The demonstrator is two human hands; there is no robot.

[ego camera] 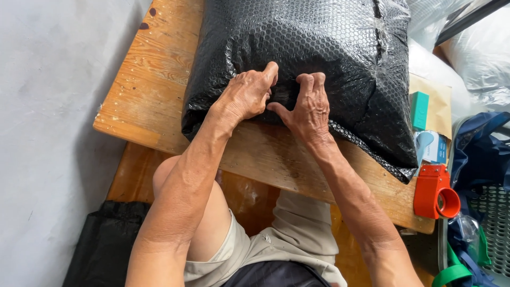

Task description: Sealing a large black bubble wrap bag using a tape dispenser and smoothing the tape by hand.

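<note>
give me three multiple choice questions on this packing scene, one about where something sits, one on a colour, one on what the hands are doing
1. Where does the tape dispenser lie?
A. on the far left corner of the wooden table
B. at the table's right edge, beside the black parcel
C. on top of the parcel

2. What colour is the bubble-wrapped parcel?
A. black
B. white
C. yellow

3. What are the left hand and right hand doing?
A. both lifted clear of the parcel
B. one holds scissors
C. both press on the parcel's near side, close together

Answers: 1 B, the orange dispenser rests at the right edge of the wooden table, just past the parcel's corner. 2 A, the wrap is glossy black. 3 C, the fingers of both hands curl into the wrap side by side.
</note>
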